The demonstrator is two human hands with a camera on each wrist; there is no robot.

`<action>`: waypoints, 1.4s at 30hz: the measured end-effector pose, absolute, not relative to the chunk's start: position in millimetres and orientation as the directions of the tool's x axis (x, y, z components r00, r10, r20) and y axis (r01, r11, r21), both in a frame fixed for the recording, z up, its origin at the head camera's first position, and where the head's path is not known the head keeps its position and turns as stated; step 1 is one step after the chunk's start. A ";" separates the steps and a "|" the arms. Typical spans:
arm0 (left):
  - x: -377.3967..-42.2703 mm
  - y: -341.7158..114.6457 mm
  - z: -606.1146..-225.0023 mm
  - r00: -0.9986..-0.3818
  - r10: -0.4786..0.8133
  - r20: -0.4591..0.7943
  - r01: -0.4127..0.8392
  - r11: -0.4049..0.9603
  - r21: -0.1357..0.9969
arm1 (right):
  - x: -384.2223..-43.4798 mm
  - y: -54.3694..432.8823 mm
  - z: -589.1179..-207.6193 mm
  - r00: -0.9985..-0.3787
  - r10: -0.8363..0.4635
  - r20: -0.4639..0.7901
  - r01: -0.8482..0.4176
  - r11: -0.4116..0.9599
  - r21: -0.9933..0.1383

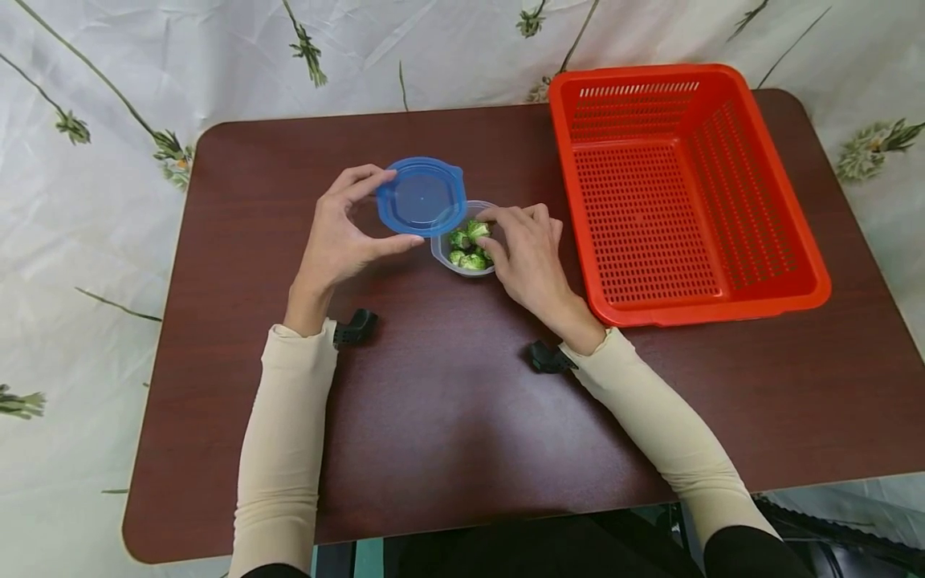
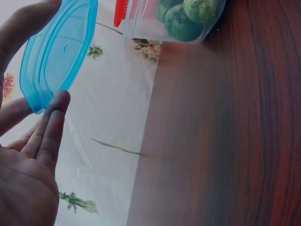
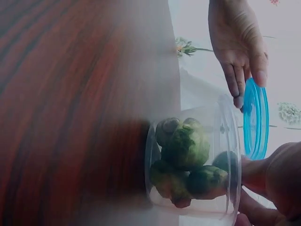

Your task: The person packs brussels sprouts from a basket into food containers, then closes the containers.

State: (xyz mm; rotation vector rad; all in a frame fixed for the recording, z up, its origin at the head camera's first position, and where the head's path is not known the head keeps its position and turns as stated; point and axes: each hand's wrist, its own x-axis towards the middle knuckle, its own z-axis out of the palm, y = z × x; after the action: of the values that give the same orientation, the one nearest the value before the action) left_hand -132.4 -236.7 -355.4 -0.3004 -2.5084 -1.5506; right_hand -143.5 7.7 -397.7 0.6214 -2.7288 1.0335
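My left hand [image 1: 343,233] holds a round, translucent blue lid [image 1: 421,197] by its edge, between thumb and fingers, above the table. Beside and partly below the lid stands a clear plastic container [image 1: 462,271] with several green Brussels sprouts [image 1: 473,261] in it. At the container's mouth my right hand [image 1: 531,261] has its thumb and fingers around one sprout [image 3: 225,162], which sits higher than the others, near the rim. The fingertips are partly hidden behind the rim in the right wrist view. The left wrist view shows the lid tilted, fingers along its edge.
A large red perforated basket [image 1: 780,309] stands on the brown table [image 1: 433,417], to the right of my right hand. A white floral cloth [image 1: 79,241] lies beyond the table's edges. Each wrist carries a small black camera mount [image 1: 356,329].
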 end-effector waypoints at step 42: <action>-146.9 -219.4 -408.5 -0.912 0.351 0.215 0.362 0.437 0.823 | -144.7 24.9 -418.3 -0.934 -0.142 0.328 -0.356 0.457 -0.815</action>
State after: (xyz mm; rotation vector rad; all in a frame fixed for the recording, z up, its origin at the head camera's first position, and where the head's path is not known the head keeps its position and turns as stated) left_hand -146.9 -219.4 -408.5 -0.6580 -2.6532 -1.5239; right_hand -144.7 24.9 -418.3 0.4329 -2.4929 1.4711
